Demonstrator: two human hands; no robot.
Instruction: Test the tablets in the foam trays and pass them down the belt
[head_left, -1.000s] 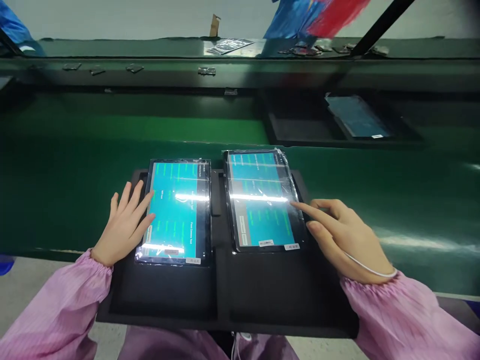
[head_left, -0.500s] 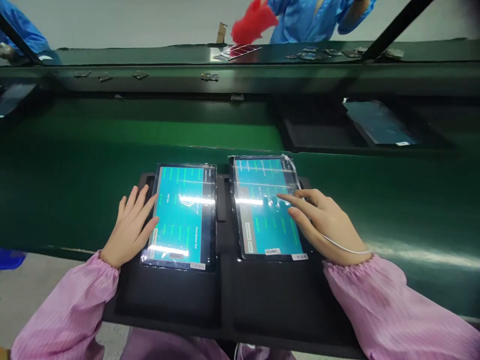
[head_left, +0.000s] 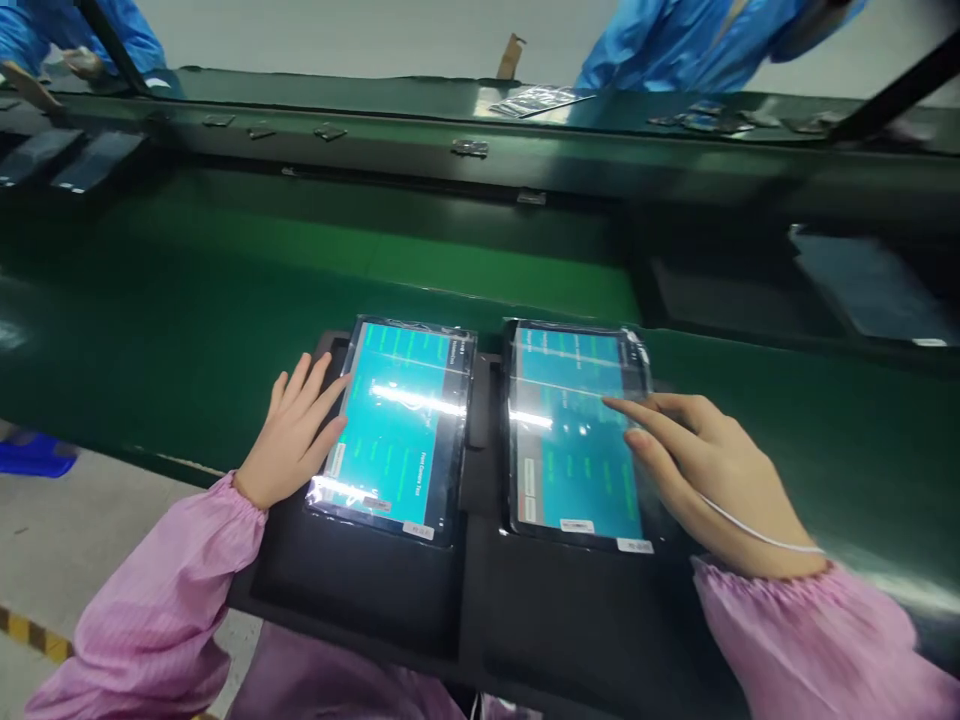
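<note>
Two tablets with lit teal screens and clear film lie side by side in a black foam tray (head_left: pixel 360 590). At the edge of the left tablet (head_left: pixel 397 450), my left hand (head_left: pixel 300 430) rests with its fingers spread, the thumb and index finger at the screen's side. Over the right tablet (head_left: pixel 574 470), my right hand (head_left: pixel 712 470) is held with the index finger stretched out to the screen. It grips nothing, and a thin white cord runs round its wrist. Whether that fingertip touches the glass I cannot tell. Barcode labels sit along the near edges of both tablets.
A green bench (head_left: pixel 187 330) runs across. Behind it, another black tray (head_left: pixel 712 290) holds a tablet (head_left: pixel 870 285) at the right. More tablets (head_left: pixel 101 160) lie at the far left. Small wrapped parts (head_left: pixel 470 148) line the ledge. Co-workers in blue sleeves (head_left: pixel 675 45) stand opposite.
The view has swung left, so everything sits further right. My hands keep nearly the same places on the tablets. The co-worker's red item opposite is out of sight.
</note>
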